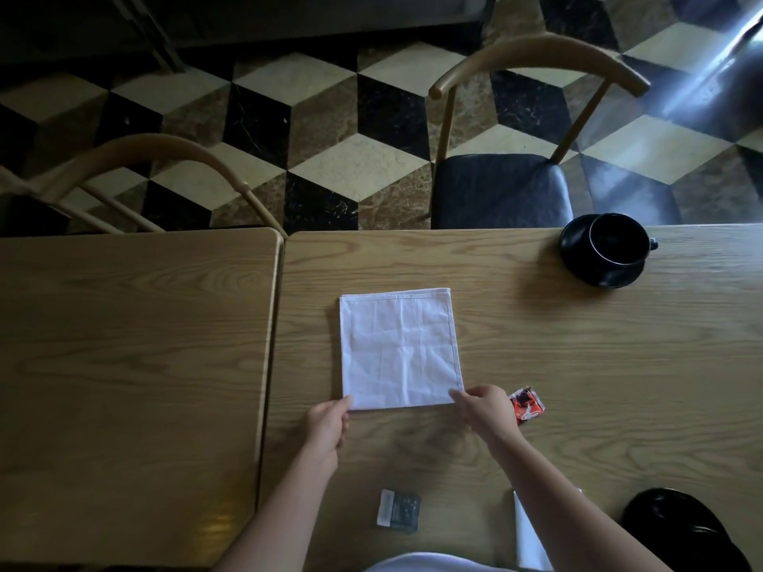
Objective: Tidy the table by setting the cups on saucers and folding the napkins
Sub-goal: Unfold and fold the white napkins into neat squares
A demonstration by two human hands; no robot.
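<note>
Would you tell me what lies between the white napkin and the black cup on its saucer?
Only bare wooden tabletop shows between the napkin and the cup in the head view.

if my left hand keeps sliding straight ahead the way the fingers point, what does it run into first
The white napkin. Your left hand already pinches its near left corner, fingers aimed up and slightly right, so it would push into the cloth itself. Beyond that lies bare table; the black cup sits well off to the right.

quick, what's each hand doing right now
Left hand: pinching the near left corner of the white napkin.
Right hand: pinching the napkin's near right corner.
</note>
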